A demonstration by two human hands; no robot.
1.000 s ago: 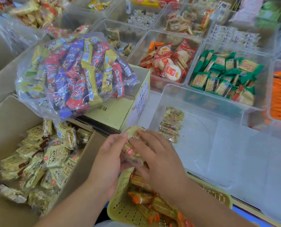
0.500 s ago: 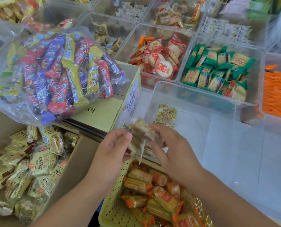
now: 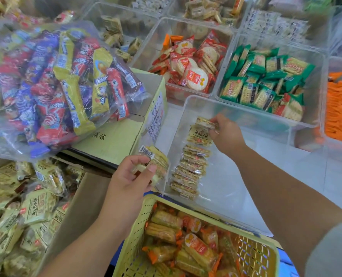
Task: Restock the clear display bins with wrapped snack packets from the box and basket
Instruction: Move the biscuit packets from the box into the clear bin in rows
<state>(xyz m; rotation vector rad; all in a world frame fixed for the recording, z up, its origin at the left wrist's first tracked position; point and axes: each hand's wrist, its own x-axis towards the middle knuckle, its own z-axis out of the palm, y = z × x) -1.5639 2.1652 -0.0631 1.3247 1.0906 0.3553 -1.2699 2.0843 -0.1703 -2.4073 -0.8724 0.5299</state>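
Observation:
My right hand (image 3: 225,133) reaches into the near clear bin (image 3: 246,176) and pinches a pale yellow snack packet (image 3: 205,123) at the far end of a row of the same packets (image 3: 190,172) along the bin's left wall. My left hand (image 3: 129,180) holds a small stack of these packets (image 3: 156,162) just outside the bin's left wall. The cardboard box (image 3: 76,214) at lower left is full of the same packets (image 3: 26,212). A yellow basket (image 3: 138,226) below holds orange-wrapped packets (image 3: 186,244).
A clear bag of mixed coloured bars (image 3: 52,84) lies on a closed yellow-green carton (image 3: 116,140). Behind stand bins with red rice crackers (image 3: 190,64), green crackers (image 3: 266,80) and orange packets (image 3: 341,108). The near bin's right half shows bare floor.
My hands have parted. The right one carried one packet forward into the bin to the row's far end, while the left stayed by the bin wall with the remaining stack. The view tilted nearer.

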